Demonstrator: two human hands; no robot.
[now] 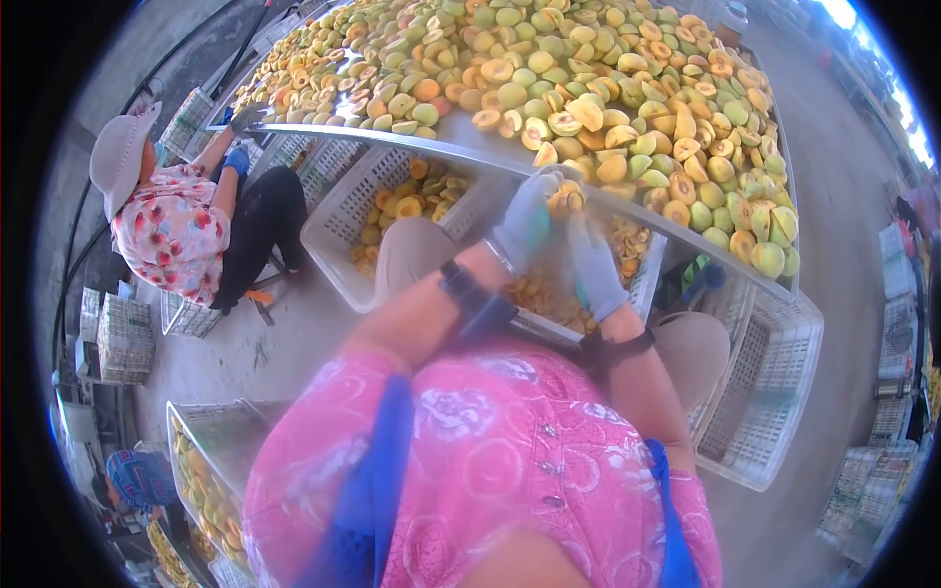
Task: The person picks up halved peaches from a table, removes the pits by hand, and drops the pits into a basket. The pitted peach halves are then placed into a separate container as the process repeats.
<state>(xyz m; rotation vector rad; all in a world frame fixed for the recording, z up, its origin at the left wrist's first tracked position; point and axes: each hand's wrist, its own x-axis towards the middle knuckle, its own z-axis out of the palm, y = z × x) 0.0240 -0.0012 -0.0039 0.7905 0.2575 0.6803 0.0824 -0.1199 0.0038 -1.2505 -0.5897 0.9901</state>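
My left hand (526,214), in a pale work glove, is closed around a yellow peach half (567,200) at the metal table's front edge. My right hand (594,263), gloved too, is closed with its fingertips up against the same piece; whether a small tool is in it is hidden. Just beyond both hands, many cut peach halves (588,113) are heaped on the metal table (470,145). Below my hands, between my knees, a crate (642,279) holds small yellow-brown pieces.
Left of my knee stands a white crate (333,230) with peach halves; another crate (774,382) is at right. A co-worker (172,230) in a hat sits at the table's left end. A crate of fruit (201,480) is behind at left. Stacked crates (867,490) line the right.
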